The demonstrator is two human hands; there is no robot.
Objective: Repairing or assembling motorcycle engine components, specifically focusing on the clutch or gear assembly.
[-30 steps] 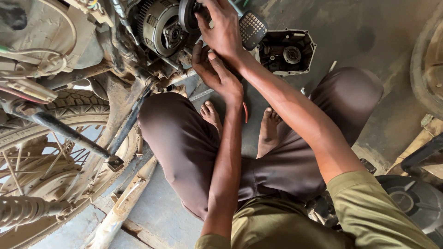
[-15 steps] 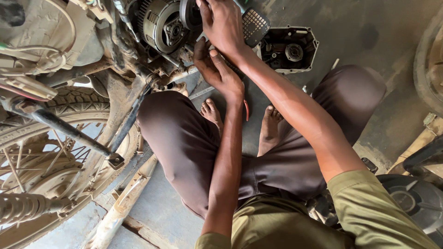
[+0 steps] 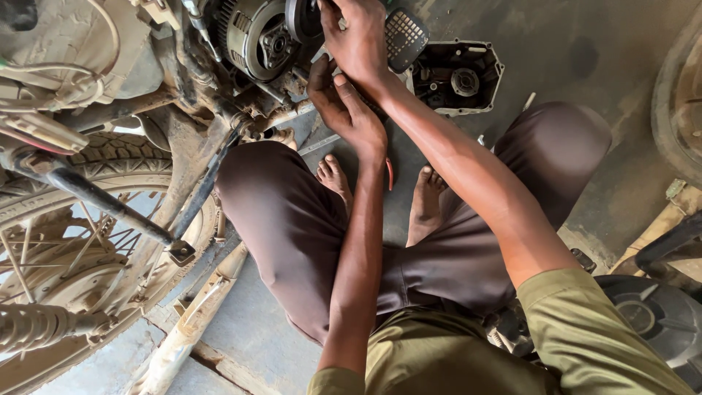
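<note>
I squat on the floor beside a dusty motorcycle with its engine side open. A round metal clutch assembly (image 3: 257, 38) shows in the exposed engine at the top. My right hand (image 3: 360, 40) reaches up to the right edge of that assembly, fingers curled on a dark part there; what it grips is hidden. Just below it, my left hand (image 3: 344, 102) presses up against the underside of the engine, fingers bent, and I cannot see anything in it.
The removed engine cover (image 3: 457, 77) lies on the concrete floor at the top right, next to a gridded foot peg (image 3: 404, 35). The spoked rear wheel (image 3: 88, 241) fills the left. A tyre edge (image 3: 680, 88) stands at right and a black round part (image 3: 651, 314) lies at lower right.
Both hands stay at the engine; the left hand has shifted slightly up under the right hand. The view has moved a little.
</note>
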